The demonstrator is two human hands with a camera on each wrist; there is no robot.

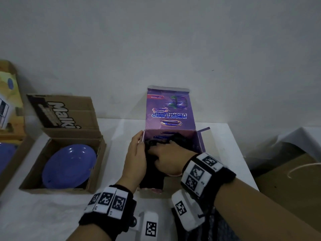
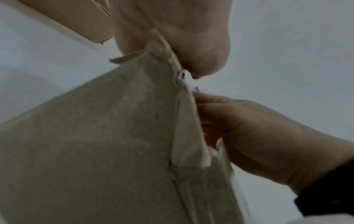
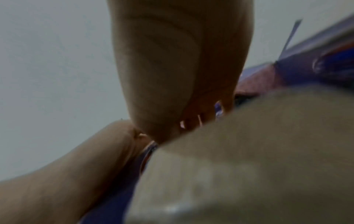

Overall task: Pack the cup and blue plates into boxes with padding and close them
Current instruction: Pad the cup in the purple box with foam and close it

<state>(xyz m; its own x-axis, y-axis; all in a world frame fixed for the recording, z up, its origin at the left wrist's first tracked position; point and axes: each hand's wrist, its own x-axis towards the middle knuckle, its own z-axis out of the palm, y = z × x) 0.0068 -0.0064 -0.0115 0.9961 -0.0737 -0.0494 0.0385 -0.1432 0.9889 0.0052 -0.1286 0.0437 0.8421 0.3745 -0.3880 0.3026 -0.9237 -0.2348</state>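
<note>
Both wrists, wrapped in black bands with black-and-white markers, reach forward over a white desk (image 1: 52,214). Left hand (image 1: 135,160) lies flat against the left wall of an open purple box (image 1: 173,136), fingers straight, thumb over the rim, so this grip is loose and holds nothing. Right hand (image 1: 166,159) is pushed down into the box onto black padding (image 1: 152,178), which fills the box and spills over its near edge; its fingers sink into the cloth, and I cannot tell whether that grip is clasping it. Box lid (image 1: 171,108) stands upright behind. No cup shows inside. Well to the left, apart from both hands, a blue plate (image 1: 69,166) lies tilted in an open brown carton (image 1: 34,171).
</note>
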